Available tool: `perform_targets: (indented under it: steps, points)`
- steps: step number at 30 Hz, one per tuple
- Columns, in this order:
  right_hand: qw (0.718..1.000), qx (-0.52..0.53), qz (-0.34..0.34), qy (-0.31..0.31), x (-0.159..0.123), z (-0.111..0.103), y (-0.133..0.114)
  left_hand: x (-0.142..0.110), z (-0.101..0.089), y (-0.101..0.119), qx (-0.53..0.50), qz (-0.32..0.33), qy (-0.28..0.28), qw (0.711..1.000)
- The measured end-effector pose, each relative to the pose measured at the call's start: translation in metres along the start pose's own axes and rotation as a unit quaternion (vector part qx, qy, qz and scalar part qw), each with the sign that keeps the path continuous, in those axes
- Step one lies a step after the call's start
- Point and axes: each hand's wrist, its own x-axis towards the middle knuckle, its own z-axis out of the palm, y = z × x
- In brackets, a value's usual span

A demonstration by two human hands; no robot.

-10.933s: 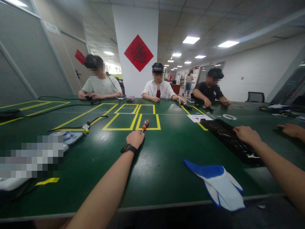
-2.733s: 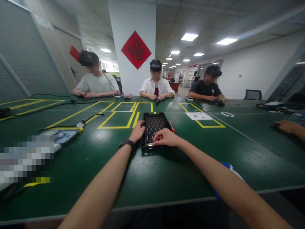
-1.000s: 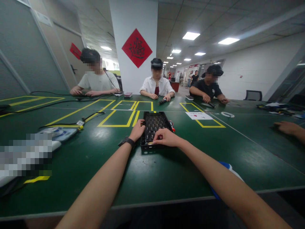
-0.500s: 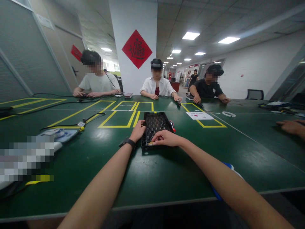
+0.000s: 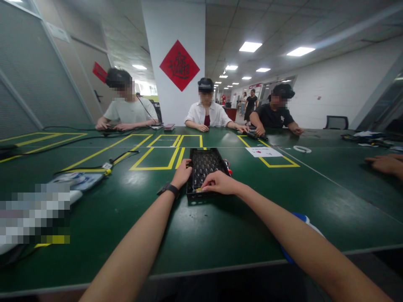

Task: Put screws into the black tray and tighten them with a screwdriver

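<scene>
A shallow black tray (image 5: pixel 206 157), patterned inside with rows of small studs or holes, lies on the green table in front of me. Along its left wall, my left hand (image 5: pixel 182 174) is closed, with fingers over the rim. My right hand (image 5: pixel 218 183) reaches across the near end of the tray, thumb and fingers pinched together. At those fingertips, in the near left corner, is a small yellowish piece (image 5: pixel 199 190), partly hidden by the fingers. Beyond the right wall sit small red and silvery items (image 5: pixel 229 167), too small to name.
Yellow tape outlines mark the green table (image 5: pixel 132 222). A white sheet of paper (image 5: pixel 263 152) and a white ring (image 5: pixel 302 149) lie to the right. Bags and cables (image 5: pixel 78 178) are at left. Several people sit across; another person's hand (image 5: pixel 385 163) is at far right.
My hands stay nearly where they were, the right fingertips shifting only slightly at the tray's near corner. Across the table, the middle person's hand has moved toward the person on the right.
</scene>
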Motion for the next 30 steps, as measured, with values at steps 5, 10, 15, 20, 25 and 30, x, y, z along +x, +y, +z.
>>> perform_targets:
  steps: [5, 10, 15, 20, 25, 30]
  points:
    - [0.999, -0.017, -0.032, -0.024, 0.0018, -0.0015, 0.0008, 0.0023, 0.0011, -0.0028, 0.006, -0.001, -0.001, 1.000]
    - [0.998, 0.005, -0.045, -0.051, 0.0004, -0.0064, 0.0005, 0.0014, 0.0006, -0.0019, 0.009, -0.003, 0.003, 1.000]
    - [0.999, 0.025, -0.007, -0.047, -0.0014, -0.0091, -0.0012, 0.0009, 0.0002, -0.0017, 0.006, 0.001, 0.003, 1.000]
    - [0.998, 0.057, 0.015, -0.030, -0.0011, -0.0051, -0.0017, 0.0011, 0.0001, -0.0023, 0.005, 0.004, 0.003, 1.000]
    - [0.999, 0.039, 0.019, -0.023, -0.0008, -0.0032, -0.0007, 0.0006, 0.0002, -0.0034, 0.004, 0.009, 0.003, 1.000]
    - [0.999, 0.023, -0.002, -0.025, -0.0012, -0.0053, -0.0011, 0.0004, 0.0002, -0.0028, 0.003, 0.006, 0.004, 1.000]
